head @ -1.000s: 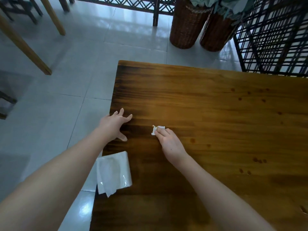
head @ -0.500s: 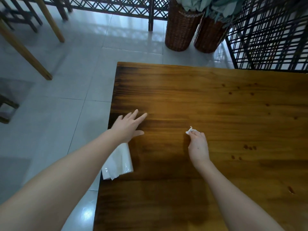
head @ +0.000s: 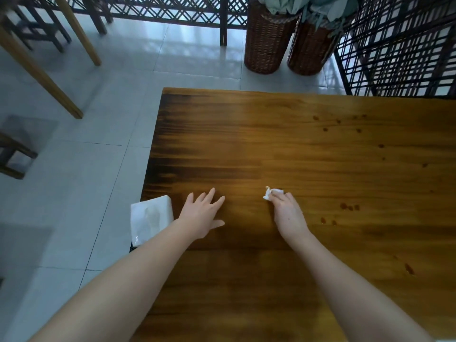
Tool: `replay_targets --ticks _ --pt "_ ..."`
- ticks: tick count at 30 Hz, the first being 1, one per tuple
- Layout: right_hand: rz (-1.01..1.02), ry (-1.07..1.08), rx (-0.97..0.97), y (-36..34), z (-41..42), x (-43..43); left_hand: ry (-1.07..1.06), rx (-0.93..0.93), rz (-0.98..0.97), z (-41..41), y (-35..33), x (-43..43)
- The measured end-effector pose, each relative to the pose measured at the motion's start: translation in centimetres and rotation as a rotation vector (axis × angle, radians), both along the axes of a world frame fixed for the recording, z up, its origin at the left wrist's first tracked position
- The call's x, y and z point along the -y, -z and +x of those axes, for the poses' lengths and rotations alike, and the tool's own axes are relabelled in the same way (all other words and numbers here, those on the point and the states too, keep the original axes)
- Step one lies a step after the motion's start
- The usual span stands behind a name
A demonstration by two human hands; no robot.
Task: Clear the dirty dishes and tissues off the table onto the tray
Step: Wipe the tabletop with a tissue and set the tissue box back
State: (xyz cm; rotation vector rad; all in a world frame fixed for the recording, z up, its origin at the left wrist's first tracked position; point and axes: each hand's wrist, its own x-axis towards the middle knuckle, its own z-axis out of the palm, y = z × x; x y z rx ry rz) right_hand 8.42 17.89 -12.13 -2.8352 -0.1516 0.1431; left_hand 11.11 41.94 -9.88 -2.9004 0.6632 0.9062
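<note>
Pale floor tiles [head: 98, 169] run along the left side of a brown wooden tabletop [head: 296, 144], whose far left corner shows in full. Beyond the far edge stand two wicker baskets [head: 265, 43] close together, with a dark lattice screen [head: 399, 50] at the right. Slanted wooden legs [head: 42, 70] and a dark stool [head: 12, 156] stand on the floor well apart from the tabletop.

The left hand [head: 201, 218] lies flat near the left edge, its fingers [head: 209, 197] released, spread and holding nothing. Just beside its wrist, a white tissue packet [head: 150, 218] sits on the left edge and hangs partly over the floor.

The right hand [head: 287, 213] is farther in, its fingers [head: 278, 197] curled and grasping a small crumpled tissue [head: 270, 193] against the wood. Bare wood lies between the two hands and stretches to the far edge. Small dark spots [head: 349, 207] lie to the right of the right hand, and more dot the wood toward the far right.
</note>
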Motion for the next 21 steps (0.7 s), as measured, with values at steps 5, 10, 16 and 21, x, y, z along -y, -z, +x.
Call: replay_targets --ticks 5,10,16,21 --pt "-0.04 0.263 0.035 0.4 1.0 3.4 -0.003 -0.036 0.061 0.1 -0.1 0.4" --pt "0.073 0.329 0.037 1.1 1.0 1.5 -0.042 -0.071 0.073 0.4 -0.5 0.9" --pt "0.229 -0.032 0.062 1.2 -3.4 -6.7 -0.034 -0.089 0.098 0.8 -1.1 1.2" --pt "0.162 -0.216 0.044 1.2 -3.3 -5.7 -0.057 -0.022 0.049 -0.1 -1.3 1.3"
